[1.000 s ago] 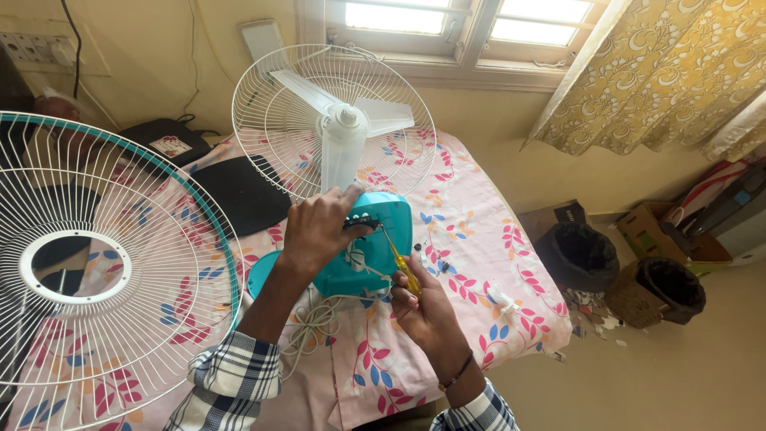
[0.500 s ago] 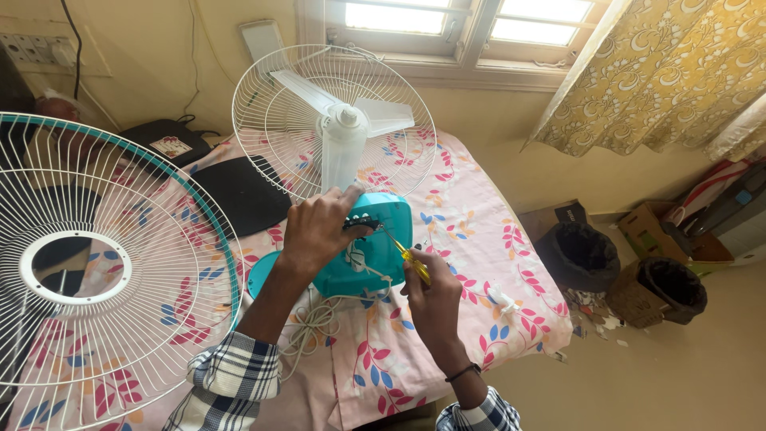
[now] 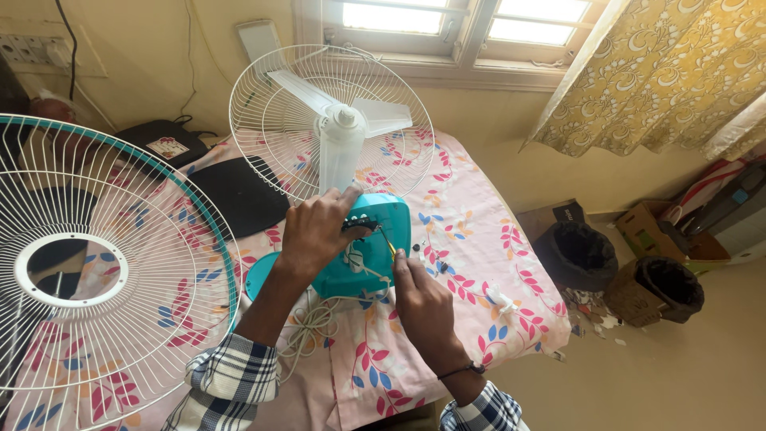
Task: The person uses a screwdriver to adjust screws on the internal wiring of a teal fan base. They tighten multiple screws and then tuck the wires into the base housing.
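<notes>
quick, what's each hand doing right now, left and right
Left hand: closed over the top of the teal fan housing, gripping it.
Right hand: closed on a screwdriver, tip at the housing.

The left hand (image 3: 319, 231) covers part of the teal plastic fan body (image 3: 363, 255). The thin tool in the right hand (image 3: 423, 299) is too small to tell. Left of both hands, the round white wire fan guard (image 3: 104, 271) is cut by the edge.
</notes>
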